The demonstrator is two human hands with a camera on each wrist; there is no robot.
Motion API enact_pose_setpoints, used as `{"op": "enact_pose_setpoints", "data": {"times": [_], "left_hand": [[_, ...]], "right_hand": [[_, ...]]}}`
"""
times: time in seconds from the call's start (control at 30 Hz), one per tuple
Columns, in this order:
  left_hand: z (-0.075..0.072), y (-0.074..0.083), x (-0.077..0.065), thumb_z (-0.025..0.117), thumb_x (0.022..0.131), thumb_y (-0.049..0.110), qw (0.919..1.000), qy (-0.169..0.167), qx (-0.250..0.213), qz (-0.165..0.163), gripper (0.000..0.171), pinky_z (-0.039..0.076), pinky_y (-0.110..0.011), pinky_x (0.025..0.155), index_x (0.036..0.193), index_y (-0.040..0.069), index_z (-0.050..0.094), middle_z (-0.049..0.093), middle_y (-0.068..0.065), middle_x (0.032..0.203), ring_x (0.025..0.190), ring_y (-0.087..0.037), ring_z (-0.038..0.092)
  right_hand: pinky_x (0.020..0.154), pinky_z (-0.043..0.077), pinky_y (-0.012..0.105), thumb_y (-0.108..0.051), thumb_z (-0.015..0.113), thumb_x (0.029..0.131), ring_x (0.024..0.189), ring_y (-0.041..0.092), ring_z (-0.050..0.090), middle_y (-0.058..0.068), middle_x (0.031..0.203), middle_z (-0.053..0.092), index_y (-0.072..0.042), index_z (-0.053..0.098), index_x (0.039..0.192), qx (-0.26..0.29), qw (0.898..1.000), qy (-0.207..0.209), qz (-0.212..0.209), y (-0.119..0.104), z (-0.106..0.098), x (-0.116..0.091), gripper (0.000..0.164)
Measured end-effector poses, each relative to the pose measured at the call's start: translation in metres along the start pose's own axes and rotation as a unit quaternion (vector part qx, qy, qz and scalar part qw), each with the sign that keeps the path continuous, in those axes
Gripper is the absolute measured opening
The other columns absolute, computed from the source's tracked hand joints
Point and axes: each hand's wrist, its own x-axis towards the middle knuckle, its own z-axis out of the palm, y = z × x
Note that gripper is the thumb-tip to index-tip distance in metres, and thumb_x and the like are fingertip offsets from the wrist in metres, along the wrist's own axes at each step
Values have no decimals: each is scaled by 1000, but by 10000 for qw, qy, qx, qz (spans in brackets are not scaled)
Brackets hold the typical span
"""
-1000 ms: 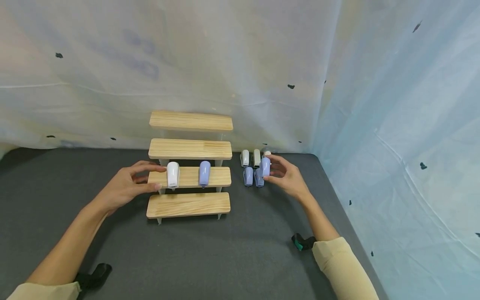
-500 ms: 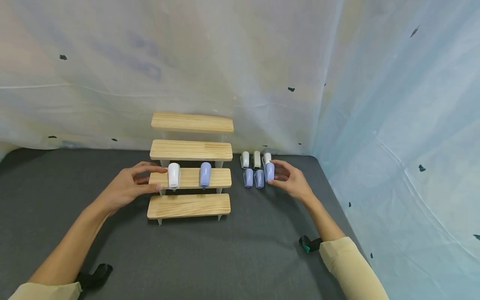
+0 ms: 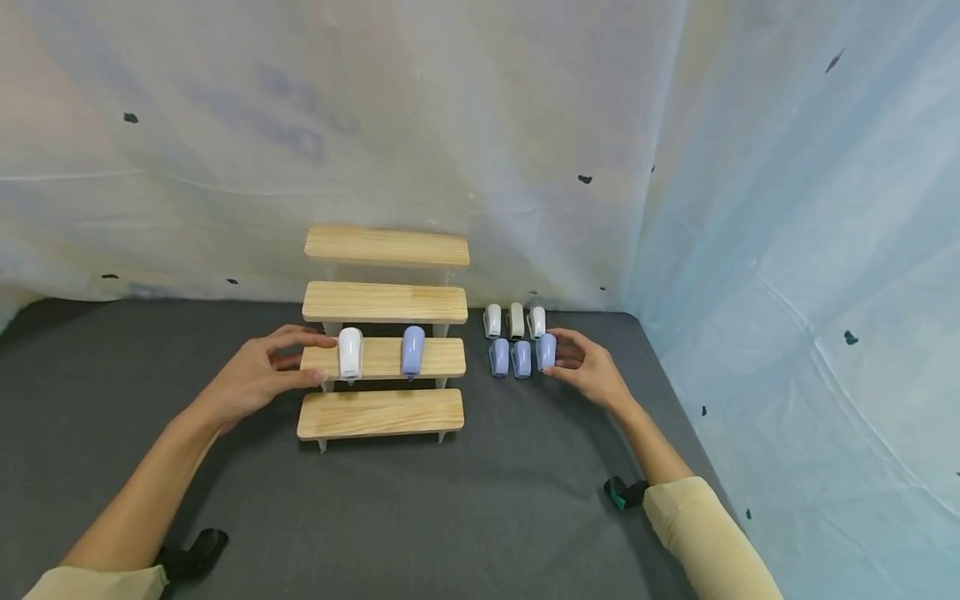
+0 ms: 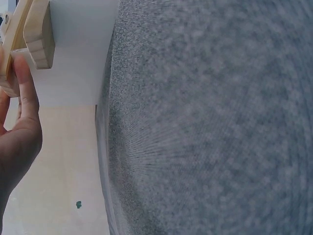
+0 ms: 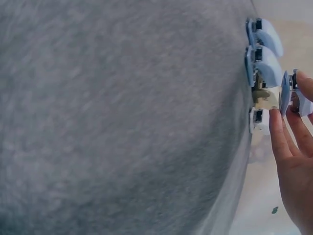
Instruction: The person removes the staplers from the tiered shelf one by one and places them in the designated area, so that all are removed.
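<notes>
My right hand [image 3: 592,372] pinches a periwinkle-blue mini stapler [image 3: 546,352] between thumb and fingers, at the right end of a front row with two other blue staplers [image 3: 521,359]. In the right wrist view the held stapler [image 5: 289,93] hangs a little above the grey surface. Behind that row stand two white staplers and a cream stapler [image 3: 515,321]. My left hand [image 3: 258,367] grips the left end of a step on a wooden tiered stand [image 3: 382,358], thumb in front. That step bears a white stapler [image 3: 350,353] and a blue stapler [image 3: 412,351].
The stand's lowest step [image 3: 381,414] and two upper steps [image 3: 385,302] rise toward the back. A dark grey tabletop [image 3: 420,517] lies underneath. Pale sheeting [image 3: 480,125] hangs behind the table and along its right side.
My right hand has moved right and toward me with the blue stapler, from above the group to the front row's right end. My left hand stays on the stand.
</notes>
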Motion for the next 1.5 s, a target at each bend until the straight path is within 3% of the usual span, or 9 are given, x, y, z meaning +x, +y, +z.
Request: {"op": "enact_pose_setpoints", "data": {"times": [0.1, 0.23, 0.4, 0.57, 0.9, 1.0, 1.1, 1.33, 1.5], "left_hand": [[0, 0, -1, 75, 91, 30, 10000, -9, 20, -29, 53, 49, -53, 97, 138, 10, 59, 33, -18, 151, 133, -51, 39], [0, -1, -1, 76, 90, 30, 10000, 18, 28, 7, 53, 40, -61, 103, 137, 10, 59, 34, -18, 150, 137, -48, 34], [-1, -1, 0, 75, 91, 30, 10000, 18, 2, 31, 52, 35, -64, 105, 137, 10, 60, 32, -19, 151, 140, -47, 29], [0, -1, 0, 74, 92, 29, 10000, -19, -22, 29, 52, 44, -57, 100, 138, 11, 59, 30, -18, 153, 136, -48, 35], [0, 0, 1, 75, 90, 30, 10000, -1, -6, -55, 54, 51, -46, 95, 138, 11, 59, 30, -18, 153, 134, -48, 39], [0, 1, 1, 76, 90, 30, 9999, -17, -63, -85, 55, 54, -38, 91, 138, 11, 59, 28, -19, 154, 133, -49, 41], [-1, 0, 1, 76, 90, 30, 9999, -35, -107, -89, 55, 54, -35, 90, 138, 11, 58, 27, -19, 155, 132, -49, 42], [-1, 1, 0, 75, 90, 31, 10000, -30, -47, -76, 54, 49, -49, 97, 138, 12, 59, 28, -19, 155, 135, -48, 39], [-1, 1, 1, 76, 90, 30, 10000, -10, -35, -83, 55, 49, -50, 97, 138, 11, 59, 28, -20, 154, 133, -48, 40]], "right_hand": [[89, 55, 44, 2, 79, 83, 111, 40, 63, 26, 131, 58, 3, 50, 140, 132, 9998, -84, 106, -8, 0, -5, 64], [87, 56, 44, 5, 77, 84, 110, 44, 62, 30, 131, 56, 8, 49, 140, 61, 9998, -125, 157, -20, 2, -8, 63], [87, 56, 43, 0, 79, 83, 112, 40, 63, 25, 133, 57, 2, 50, 142, -149, 9995, -137, 228, 5, 3, 0, 65], [88, 56, 45, -6, 83, 81, 113, 34, 63, 18, 130, 61, -7, 55, 139, -410, 9989, -37, 218, 26, 3, 6, 64], [85, 55, 45, -11, 85, 80, 107, 29, 64, 14, 127, 64, -11, 58, 136, -835, 9962, 5, 264, 34, 6, 10, 62], [85, 55, 44, -12, 85, 80, 107, 28, 64, 13, 128, 64, -11, 57, 137, -883, 9957, 21, 282, 35, 6, 10, 63], [85, 54, 44, -12, 85, 81, 107, 27, 63, 13, 128, 63, -12, 57, 137, -875, 9956, 26, 330, 37, 7, 10, 63], [86, 52, 43, -8, 84, 81, 106, 31, 63, 16, 131, 61, -10, 56, 138, -552, 9977, -58, 377, 36, 6, 10, 64], [81, 54, 32, -3, 81, 82, 105, 41, 62, 23, 133, 57, -3, 52, 141, -105, 9996, -113, 217, 34, 1, 10, 65]]}}
